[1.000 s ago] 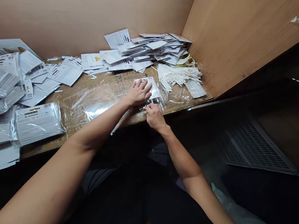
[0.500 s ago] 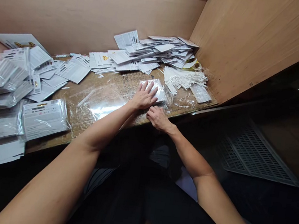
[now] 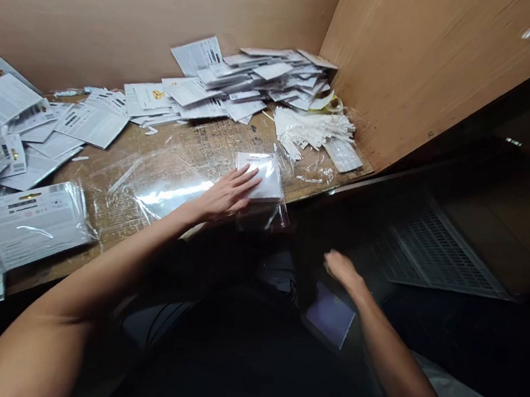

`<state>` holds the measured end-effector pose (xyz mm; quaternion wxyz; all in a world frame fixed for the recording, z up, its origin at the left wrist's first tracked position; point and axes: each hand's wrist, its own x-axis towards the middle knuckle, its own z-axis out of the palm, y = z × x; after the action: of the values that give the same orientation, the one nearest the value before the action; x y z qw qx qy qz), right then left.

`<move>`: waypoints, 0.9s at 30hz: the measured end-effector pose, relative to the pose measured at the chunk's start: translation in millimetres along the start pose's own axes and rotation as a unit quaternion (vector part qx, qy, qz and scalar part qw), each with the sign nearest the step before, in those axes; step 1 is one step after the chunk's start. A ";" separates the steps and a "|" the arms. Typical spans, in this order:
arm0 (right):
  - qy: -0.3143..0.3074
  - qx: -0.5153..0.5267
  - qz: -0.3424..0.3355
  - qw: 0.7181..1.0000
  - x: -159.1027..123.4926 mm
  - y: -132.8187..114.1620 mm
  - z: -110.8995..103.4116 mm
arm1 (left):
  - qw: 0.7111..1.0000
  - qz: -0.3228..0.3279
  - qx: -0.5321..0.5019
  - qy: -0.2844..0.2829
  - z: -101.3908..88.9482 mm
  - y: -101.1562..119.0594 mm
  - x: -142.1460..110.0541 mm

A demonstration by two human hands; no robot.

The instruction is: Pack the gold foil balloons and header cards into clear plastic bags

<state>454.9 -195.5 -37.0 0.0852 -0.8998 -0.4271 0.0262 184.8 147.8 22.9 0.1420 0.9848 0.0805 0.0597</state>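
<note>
The worn wooden bench point(image 3: 199, 139), cut off at the left of the frame, is partly covered by wrinkled film point(image 3: 159, 195). At upper centre a loose heap of printed cards point(image 3: 254, 84) is piled, with thin white strips point(image 3: 312, 130) bunched at its right. At centre, a flat, white, glossy rectangular packet point(image 3: 271, 183) is partly hidden by the left hand point(image 3: 227, 195), laid open on it. The right hand point(image 3: 344, 271), lower right, is blurred; whether it is closed cannot be told.
</note>
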 end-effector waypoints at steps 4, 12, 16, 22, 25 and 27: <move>0.027 -0.025 -0.214 0.976 34.8 -21.0 -3.3 | 0.997 0.021 0.073 -0.018 6.0 26.2 -49.8; 0.041 0.119 -0.551 0.825 128.3 -89.0 6.3 | 0.993 0.031 0.074 0.087 57.7 40.8 -39.1; 0.030 0.254 -0.503 0.825 131.5 -96.2 8.9 | 0.984 -0.008 -0.015 0.176 57.0 32.0 -33.7; 0.059 0.343 -0.163 0.923 109.6 -147.7 4.3 | 0.927 -0.256 -0.086 0.261 48.1 30.2 1.2; 0.076 0.235 -0.021 0.969 111.8 -177.3 4.2 | 0.899 -0.324 -0.097 0.279 45.7 21.3 21.7; 0.073 0.188 0.012 0.979 117.5 -189.8 3.9 | 0.881 -0.364 -0.122 0.278 42.1 14.6 31.7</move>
<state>383.9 13.6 -4.4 0.2834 -0.8721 -0.3967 0.0411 223.8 128.1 -9.9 0.2442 0.8044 0.4610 0.2841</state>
